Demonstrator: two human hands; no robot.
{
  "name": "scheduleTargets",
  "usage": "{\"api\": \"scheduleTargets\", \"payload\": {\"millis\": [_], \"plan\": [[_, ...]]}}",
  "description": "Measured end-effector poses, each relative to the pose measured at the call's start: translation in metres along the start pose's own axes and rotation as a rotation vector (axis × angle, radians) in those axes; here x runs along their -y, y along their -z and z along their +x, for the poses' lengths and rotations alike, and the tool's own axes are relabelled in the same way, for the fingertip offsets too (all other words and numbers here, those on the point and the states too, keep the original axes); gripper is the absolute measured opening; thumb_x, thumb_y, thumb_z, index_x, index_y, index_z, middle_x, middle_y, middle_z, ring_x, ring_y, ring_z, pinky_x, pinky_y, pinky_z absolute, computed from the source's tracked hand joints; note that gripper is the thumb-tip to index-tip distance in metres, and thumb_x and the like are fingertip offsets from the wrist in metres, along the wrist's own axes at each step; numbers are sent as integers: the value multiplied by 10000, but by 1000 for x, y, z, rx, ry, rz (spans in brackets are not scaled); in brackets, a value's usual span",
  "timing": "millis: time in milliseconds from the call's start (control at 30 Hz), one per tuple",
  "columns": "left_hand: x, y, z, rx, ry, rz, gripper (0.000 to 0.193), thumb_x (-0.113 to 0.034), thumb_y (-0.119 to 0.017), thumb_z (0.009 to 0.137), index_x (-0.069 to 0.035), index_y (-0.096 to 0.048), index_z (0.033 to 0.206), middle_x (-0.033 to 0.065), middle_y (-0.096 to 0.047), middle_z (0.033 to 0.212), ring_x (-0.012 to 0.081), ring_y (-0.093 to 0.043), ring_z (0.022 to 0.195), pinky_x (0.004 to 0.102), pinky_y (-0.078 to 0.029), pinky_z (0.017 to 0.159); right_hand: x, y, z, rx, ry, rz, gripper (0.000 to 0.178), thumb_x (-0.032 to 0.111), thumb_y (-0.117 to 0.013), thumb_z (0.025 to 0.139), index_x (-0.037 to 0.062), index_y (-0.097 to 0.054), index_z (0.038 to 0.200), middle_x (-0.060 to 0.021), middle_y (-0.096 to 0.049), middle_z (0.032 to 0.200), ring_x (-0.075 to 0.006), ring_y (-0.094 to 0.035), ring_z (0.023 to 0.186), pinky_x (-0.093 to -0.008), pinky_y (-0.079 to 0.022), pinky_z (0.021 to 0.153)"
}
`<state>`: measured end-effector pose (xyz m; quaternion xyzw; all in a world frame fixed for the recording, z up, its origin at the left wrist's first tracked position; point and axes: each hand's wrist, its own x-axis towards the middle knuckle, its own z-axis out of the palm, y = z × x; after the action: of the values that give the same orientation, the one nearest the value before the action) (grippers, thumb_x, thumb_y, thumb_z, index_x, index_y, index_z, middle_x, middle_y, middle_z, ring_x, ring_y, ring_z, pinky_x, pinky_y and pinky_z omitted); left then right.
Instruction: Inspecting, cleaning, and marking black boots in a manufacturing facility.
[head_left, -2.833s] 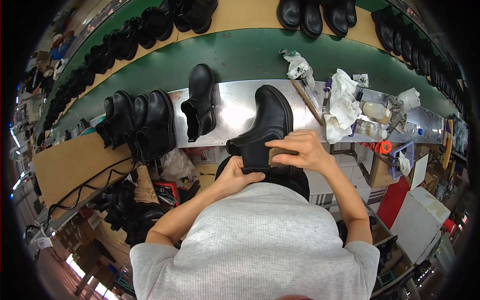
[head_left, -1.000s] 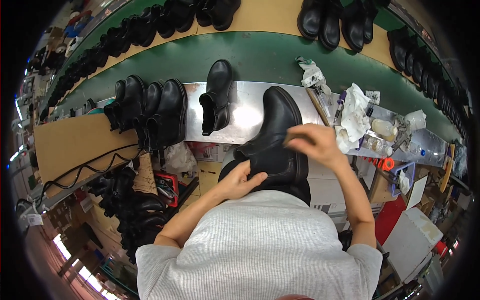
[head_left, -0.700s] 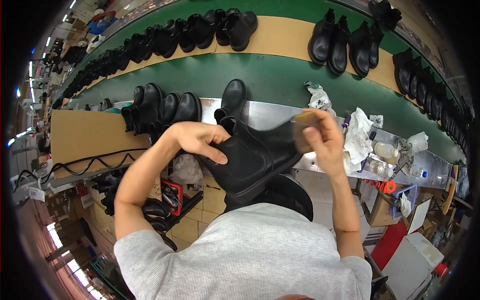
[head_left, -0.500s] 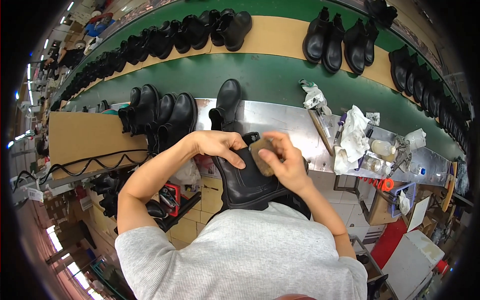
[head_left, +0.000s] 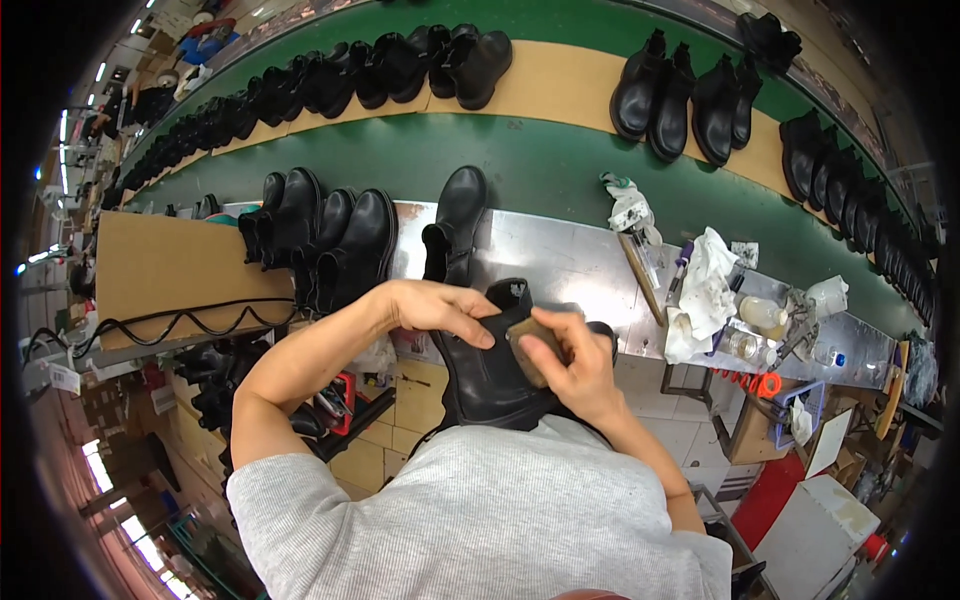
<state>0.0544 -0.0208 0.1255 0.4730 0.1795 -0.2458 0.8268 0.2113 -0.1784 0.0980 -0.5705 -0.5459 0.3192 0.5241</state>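
Lowered since before: black leather ankle boot point(head_left: 490, 375), now against chest below steel table point(head_left: 570, 260). Left hand point(head_left: 435, 305) clamped on stiff collar; right hand point(head_left: 575, 365) pinching tan sponge block point(head_left: 530, 345). Probably light, smooth, slippery.

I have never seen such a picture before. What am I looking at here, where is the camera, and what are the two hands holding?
There is no machine here: a person works with bare hands. The camera sits on the person's head and looks down, and its wide lens bends straight edges.

The left hand steadies a black ankle boot held close to the body. The right hand presses a small brown block, perhaps a sponge or brush, against the boot.

In front lies a metal worktable with more black boots, white rags, small bottles and a sheet of cardboard. Behind it, a green conveyor belt carries further boots.
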Motion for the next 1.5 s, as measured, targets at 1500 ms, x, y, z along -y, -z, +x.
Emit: {"api": "scheduleTargets", "payload": {"millis": [1500], "plan": [[13, 16, 0, -33, 93, 332, 236, -202, -568, 898, 24, -617, 855, -24, -534, 746, 56, -457, 705, 249, -383, 647, 13, -8, 48, -38, 355, -193, 277, 104, -707, 756, -5, -595, 984, -78, -628, 754, -182, -627, 588, -274, -471, 484]]}}
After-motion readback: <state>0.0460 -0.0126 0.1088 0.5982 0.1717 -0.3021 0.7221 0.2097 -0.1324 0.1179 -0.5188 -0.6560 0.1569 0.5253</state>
